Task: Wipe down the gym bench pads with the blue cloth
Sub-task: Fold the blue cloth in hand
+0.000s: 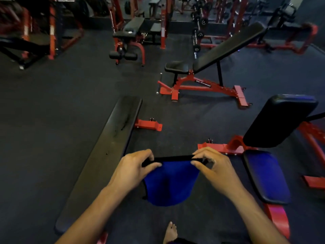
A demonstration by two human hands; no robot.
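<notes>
Both hands, left hand (139,166) and right hand (211,166), pinch the blue cloth (170,184) taut by its top edge. No wiping yet. Next, probably: lay it on the flat bench pad (109,152).

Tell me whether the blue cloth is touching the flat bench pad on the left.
Apart. The head view shows the blue cloth held up by both hands, with dark floor visible between it and the flat bench pad.

Worn on the head, looking forward and down, close over both hands (177,166), benches and floor (52,103) beyond.
</notes>
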